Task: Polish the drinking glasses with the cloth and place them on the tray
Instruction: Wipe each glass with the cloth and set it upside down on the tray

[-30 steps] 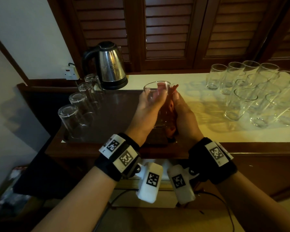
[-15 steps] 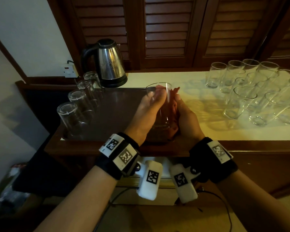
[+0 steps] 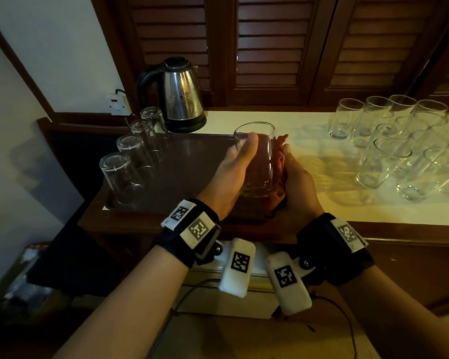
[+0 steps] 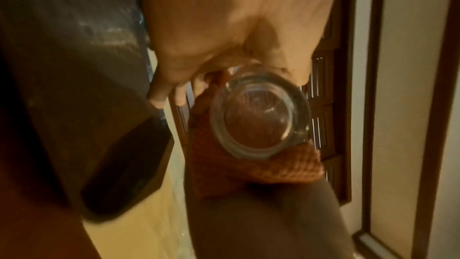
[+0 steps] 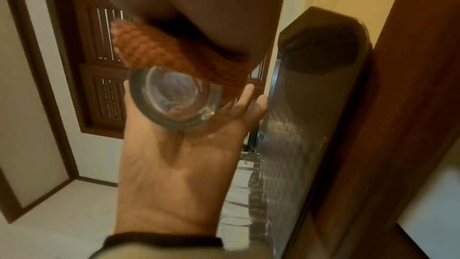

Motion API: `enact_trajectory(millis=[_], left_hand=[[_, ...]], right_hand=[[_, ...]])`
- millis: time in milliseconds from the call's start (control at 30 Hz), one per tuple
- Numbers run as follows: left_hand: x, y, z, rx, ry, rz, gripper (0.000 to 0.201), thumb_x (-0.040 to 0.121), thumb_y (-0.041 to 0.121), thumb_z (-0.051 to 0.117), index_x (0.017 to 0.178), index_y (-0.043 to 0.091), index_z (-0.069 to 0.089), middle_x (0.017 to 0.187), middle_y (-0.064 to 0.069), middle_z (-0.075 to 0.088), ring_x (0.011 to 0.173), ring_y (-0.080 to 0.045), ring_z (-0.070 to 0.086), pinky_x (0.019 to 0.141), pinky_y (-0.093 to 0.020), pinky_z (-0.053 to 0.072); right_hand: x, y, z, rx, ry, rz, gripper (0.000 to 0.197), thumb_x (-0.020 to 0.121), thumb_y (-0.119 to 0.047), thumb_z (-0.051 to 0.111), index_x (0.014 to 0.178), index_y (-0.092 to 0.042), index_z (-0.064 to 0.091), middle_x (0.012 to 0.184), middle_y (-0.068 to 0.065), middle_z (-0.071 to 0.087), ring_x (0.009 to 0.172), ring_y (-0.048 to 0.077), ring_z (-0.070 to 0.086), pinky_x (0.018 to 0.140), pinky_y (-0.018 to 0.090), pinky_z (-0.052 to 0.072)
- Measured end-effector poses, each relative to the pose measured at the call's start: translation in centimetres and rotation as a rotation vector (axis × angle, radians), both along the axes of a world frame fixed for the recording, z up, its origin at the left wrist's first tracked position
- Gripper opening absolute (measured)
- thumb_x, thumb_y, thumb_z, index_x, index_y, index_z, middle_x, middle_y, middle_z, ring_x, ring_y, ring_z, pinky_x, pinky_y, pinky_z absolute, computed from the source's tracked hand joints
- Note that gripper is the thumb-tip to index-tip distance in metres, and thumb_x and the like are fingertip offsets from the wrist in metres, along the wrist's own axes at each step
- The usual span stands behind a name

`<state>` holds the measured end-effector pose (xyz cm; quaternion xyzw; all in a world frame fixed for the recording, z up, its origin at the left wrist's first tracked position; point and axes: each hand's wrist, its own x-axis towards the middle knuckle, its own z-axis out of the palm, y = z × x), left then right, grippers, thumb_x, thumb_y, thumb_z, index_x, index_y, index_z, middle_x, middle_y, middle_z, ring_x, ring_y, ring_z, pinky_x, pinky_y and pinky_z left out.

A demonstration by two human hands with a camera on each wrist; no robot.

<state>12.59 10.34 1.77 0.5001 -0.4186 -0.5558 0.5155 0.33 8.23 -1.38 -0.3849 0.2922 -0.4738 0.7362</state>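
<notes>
Wood counter w/ cream top (image 3: 244, 125), dark tray (image 3: 187, 161), kettle (image 3: 182, 92), upright glasses (image 3: 399, 143) at right

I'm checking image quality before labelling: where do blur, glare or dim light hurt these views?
Head view: dim warm light, kettle shows glare, clear glasses cast patterned shadows. Left wrist view: soft, the glass base and cloth blurred. Right wrist view: the left hand is lit, edges smeared.

Clear smooth glass (image 3: 255, 161), rough waffle-weave cloth (image 4: 286, 166), shiny metal kettle (image 3: 182, 95), glossy dark wooden tray (image 3: 187, 161).
</notes>
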Motion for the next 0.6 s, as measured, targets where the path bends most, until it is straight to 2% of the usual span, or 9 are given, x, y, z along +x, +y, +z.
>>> enact_trajectory(millis=[100, 167, 200, 267, 367, 433, 500, 567, 600], left_hand=[[0.4, -0.2, 0.3, -0.016, -0.068, 0.091, 0.079, 0.091, 0.055, 0.059, 0.153, 0.020, 0.024, 0.145, -0.011, 0.050, 0.128, -0.026, 0.055, 0.108, -0.051, 0.045], [0.3, -0.5, -0.1, -0.036, -0.150, 0.102, 0.070, 0.099, 0.044, 0.052, 0.156, 0.021, 0.019, 0.148, -0.003, 0.048, 0.132, -0.019, 0.049, 0.113, -0.046, 0.039], [0.0, -0.4, -0.1, -0.036, -0.188, 0.093, 0.072, 0.099, 0.045, 0.053, 0.157, 0.023, 0.017, 0.146, 0.001, 0.049, 0.131, -0.015, 0.049, 0.113, -0.043, 0.038], [-0.5, -0.2, -0.3, -0.052, -0.221, 0.127, 0.079, 0.090, 0.049, 0.065, 0.154, 0.024, 0.025, 0.133, 0.006, 0.057, 0.119, -0.010, 0.055, 0.104, -0.037, 0.045], [-0.7, 0.2, 0.0, -0.063, -0.214, 0.124, 0.088, 0.065, 0.066, 0.077, 0.139, 0.024, 0.051, 0.120, 0.005, 0.067, 0.109, -0.011, 0.064, 0.097, -0.037, 0.051], [-0.6, 0.1, -0.1, -0.065, -0.158, 0.054, 0.074, 0.066, 0.067, 0.074, 0.124, 0.021, 0.065, 0.115, -0.004, 0.072, 0.107, -0.021, 0.069, 0.099, -0.046, 0.052], [-0.3, 0.0, -0.1, -0.034, -0.064, 0.035, 0.054, 0.082, 0.058, 0.069, 0.116, 0.016, 0.068, 0.109, -0.011, 0.074, 0.105, -0.028, 0.070, 0.101, -0.051, 0.051], [-0.1, -0.1, -0.2, 0.019, 0.081, 0.026, 0.052, 0.086, 0.052, 0.069, 0.120, 0.012, 0.067, 0.114, -0.017, 0.072, 0.109, -0.033, 0.068, 0.102, -0.051, 0.048], [0.1, -0.2, -0.3, 0.031, 0.129, 0.010, 0.058, 0.084, 0.052, 0.071, 0.124, 0.011, 0.065, 0.118, -0.022, 0.069, 0.109, -0.039, 0.065, 0.094, -0.051, 0.049]], right_hand=[[0.3, -0.1, 0.1, -0.110, 0.047, -0.095, 0.051, 0.106, -0.046, 0.036, 0.142, -0.014, 0.053, 0.128, 0.018, 0.066, 0.114, 0.032, 0.067, 0.096, 0.051, 0.055], [0.8, -0.1, 0.4, -0.211, 0.122, -0.131, 0.046, 0.109, -0.041, 0.032, 0.144, -0.017, 0.049, 0.125, 0.012, 0.067, 0.097, 0.017, 0.072, 0.072, 0.030, 0.060], [1.0, -0.1, 0.3, -0.227, 0.133, -0.125, 0.046, 0.109, -0.041, 0.031, 0.145, -0.018, 0.048, 0.125, 0.010, 0.066, 0.095, 0.014, 0.071, 0.069, 0.026, 0.059], [1.3, 0.1, 0.3, -0.201, 0.124, -0.075, 0.052, 0.105, -0.050, 0.033, 0.144, -0.020, 0.050, 0.133, 0.011, 0.065, 0.115, 0.023, 0.067, 0.090, 0.039, 0.057], [0.9, 0.1, -0.1, -0.020, 0.013, 0.033, 0.063, 0.097, -0.060, 0.040, 0.143, -0.019, 0.054, 0.140, 0.016, 0.059, 0.133, 0.034, 0.054, 0.114, 0.058, 0.036], [0.5, 0.2, -0.6, 0.095, -0.086, 0.103, 0.068, 0.098, -0.062, 0.041, 0.147, -0.016, 0.049, 0.146, 0.020, 0.053, 0.137, 0.038, 0.048, 0.118, 0.060, 0.029], [0.2, 0.2, -1.0, 0.192, -0.133, 0.122, 0.071, 0.097, -0.061, 0.043, 0.149, -0.012, 0.046, 0.147, 0.021, 0.051, 0.138, 0.039, 0.047, 0.119, 0.060, 0.026], [-0.3, 0.3, -0.7, 0.256, -0.133, 0.111, 0.073, 0.095, -0.061, 0.047, 0.147, -0.009, 0.048, 0.135, 0.018, 0.058, 0.127, 0.036, 0.053, 0.118, 0.058, 0.027], [-0.6, 0.2, -0.6, 0.279, -0.130, 0.113, 0.070, 0.097, -0.060, 0.047, 0.142, -0.007, 0.052, 0.123, 0.017, 0.064, 0.114, 0.035, 0.060, 0.114, 0.055, 0.035]])
